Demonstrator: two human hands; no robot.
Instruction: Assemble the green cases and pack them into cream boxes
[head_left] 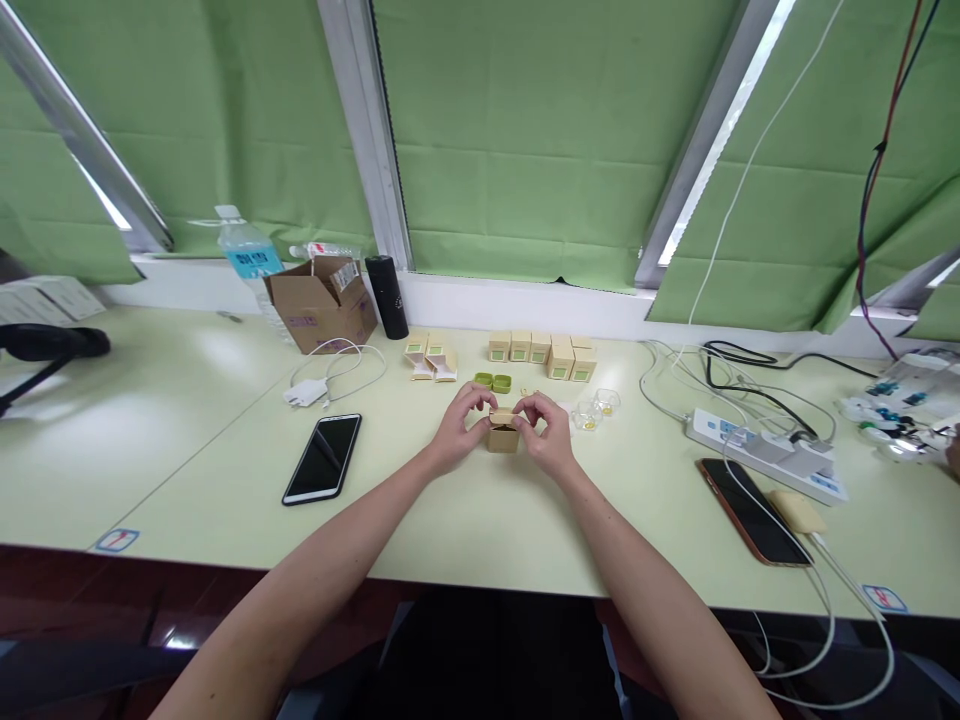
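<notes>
A small brown cardboard box [502, 440] stands on the table between my hands, its top flap raised. My left hand [459, 428] pinches the flap's left side. From the other side my right hand [549, 432] grips the flap's right edge with thumb and fingers. Just behind the box sit two small green trays [493, 382]. Clear plastic cups [586, 415] with something yellow in them lie to the right of my right hand. Farther back, several small closed boxes [540, 348] stand in a row, and two open ones [431, 358] are to their left.
A phone [322, 460] and a white charger [306, 392] with its cable lie at left. Behind them are a large carton [322, 305], a water bottle [251, 255] and a black cylinder [387, 297]. At right lie a power strip [765, 455], cables and another phone [754, 512].
</notes>
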